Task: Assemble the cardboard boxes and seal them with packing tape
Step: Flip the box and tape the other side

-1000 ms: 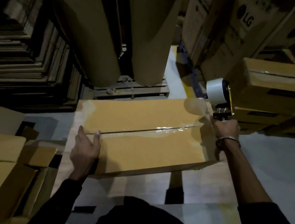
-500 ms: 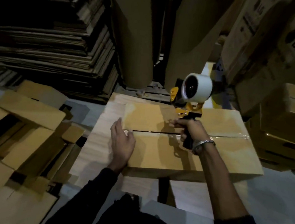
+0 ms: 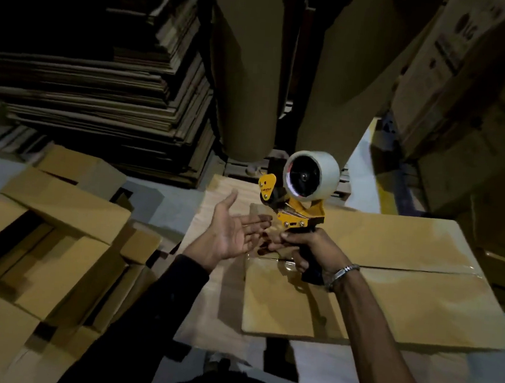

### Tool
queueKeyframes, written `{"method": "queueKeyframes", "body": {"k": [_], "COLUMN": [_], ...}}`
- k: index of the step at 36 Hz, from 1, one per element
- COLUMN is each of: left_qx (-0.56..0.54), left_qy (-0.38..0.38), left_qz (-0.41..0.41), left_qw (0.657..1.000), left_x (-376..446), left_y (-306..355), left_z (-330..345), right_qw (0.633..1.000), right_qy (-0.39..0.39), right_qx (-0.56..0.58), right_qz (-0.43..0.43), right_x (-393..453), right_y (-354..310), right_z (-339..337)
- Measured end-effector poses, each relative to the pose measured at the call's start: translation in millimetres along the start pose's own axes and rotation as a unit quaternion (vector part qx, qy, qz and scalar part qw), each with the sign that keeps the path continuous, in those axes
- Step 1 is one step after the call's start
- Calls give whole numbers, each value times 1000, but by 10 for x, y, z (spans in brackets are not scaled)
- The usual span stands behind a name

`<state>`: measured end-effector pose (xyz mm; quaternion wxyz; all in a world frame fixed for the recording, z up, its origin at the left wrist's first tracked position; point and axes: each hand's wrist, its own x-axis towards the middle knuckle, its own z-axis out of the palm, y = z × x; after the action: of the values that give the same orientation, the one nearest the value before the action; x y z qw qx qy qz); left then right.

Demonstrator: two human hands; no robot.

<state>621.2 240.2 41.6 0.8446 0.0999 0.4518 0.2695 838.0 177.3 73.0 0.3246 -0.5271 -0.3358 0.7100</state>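
While my right hand (image 3: 307, 250) grips the tape dispenser (image 3: 297, 195) by its handle above the box (image 3: 403, 288), my left hand (image 3: 231, 235) hangs spread, palm up, beside it. Sealing looks underway (seam glossy to the right); next I'd likely pull tape free. Roll sits uppermost, handle down; the box runs left-right on the wooden table (image 3: 207, 293).
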Motion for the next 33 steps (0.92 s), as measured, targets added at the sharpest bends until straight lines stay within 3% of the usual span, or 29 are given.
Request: {"method": "queueKeyframes", "body": {"k": [6, 16, 21, 25, 33], "left_qx": [69, 269, 388, 444, 438], "left_qy": [-6, -4, 42, 24, 6], "left_qz": [-38, -9, 30, 87, 59], "left_qw": [997, 963, 920, 892, 897], "left_x": [210, 678, 879, 1035, 1162], "left_y": [524, 1191, 1259, 1236, 986], "left_z": [-205, -269, -322, -421, -603], "right_qw": [999, 990, 979, 971, 955], "right_qy": [43, 142, 196, 226, 284], "right_qx": [-4, -10, -15, -31, -53], "right_qz": [-14, 18, 53, 71, 69], "right_x": [174, 415, 509, 593, 650], "right_y": [-85, -82, 31, 144, 204], "right_z": [100, 325, 567, 732, 915]}}
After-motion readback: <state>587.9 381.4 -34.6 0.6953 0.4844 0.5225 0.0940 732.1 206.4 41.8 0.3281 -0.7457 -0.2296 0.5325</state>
